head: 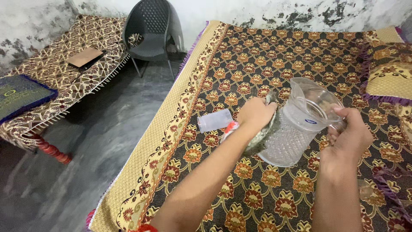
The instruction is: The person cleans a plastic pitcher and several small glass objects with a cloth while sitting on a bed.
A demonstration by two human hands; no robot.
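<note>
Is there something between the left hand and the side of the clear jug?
Yes. A dark cloth lies between the left hand and the wall of the clear jug. The right hand grips the handle side directly, nothing visible between.

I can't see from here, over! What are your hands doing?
Right hand grips clear plastic jug by handle. Left hand presses cloth against it. Small clear container lies beside.

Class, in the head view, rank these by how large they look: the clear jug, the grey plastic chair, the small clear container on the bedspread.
1. Clear jug, though it is nearest the camera.
2. Grey plastic chair, farther off, so probably bigger in reality.
3. Small clear container.
</note>
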